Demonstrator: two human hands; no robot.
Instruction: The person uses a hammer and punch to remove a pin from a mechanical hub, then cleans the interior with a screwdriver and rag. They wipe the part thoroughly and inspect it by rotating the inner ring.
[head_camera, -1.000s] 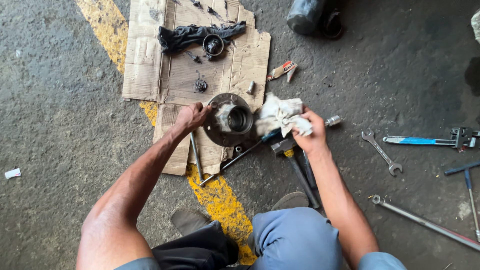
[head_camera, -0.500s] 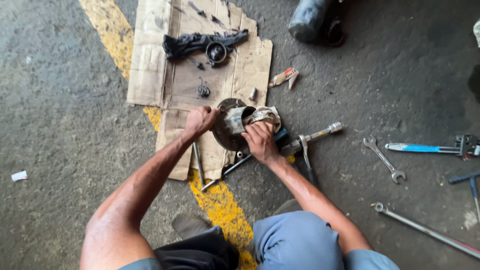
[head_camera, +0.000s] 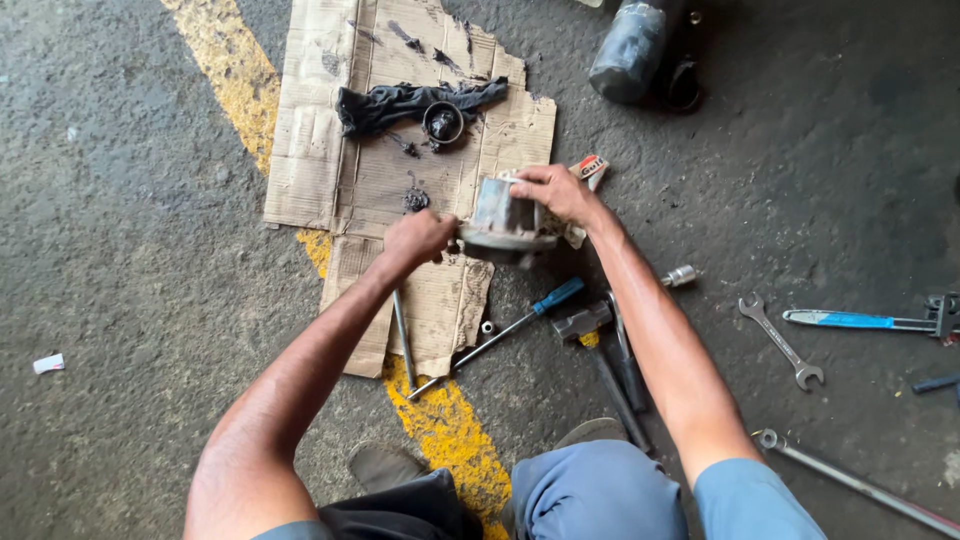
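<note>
Over the cardboard (head_camera: 330, 150), left hand (head_camera: 418, 238) and right hand (head_camera: 553, 190) both clamp the grey metal hub (head_camera: 503, 218), fingers wrapped tight.

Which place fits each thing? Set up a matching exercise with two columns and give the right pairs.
Things:
1. grey metal wheel hub
2. blue-handled screwdriver
3. black crumpled rag
4. silver open-ended spanner

Places:
A. at the far end of the torn brown cardboard sheet
B. between both hands
C. alone on the concrete at the right
D. just below the hub, beside a hammer

Pairs: 1-B, 2-D, 3-A, 4-C
</note>
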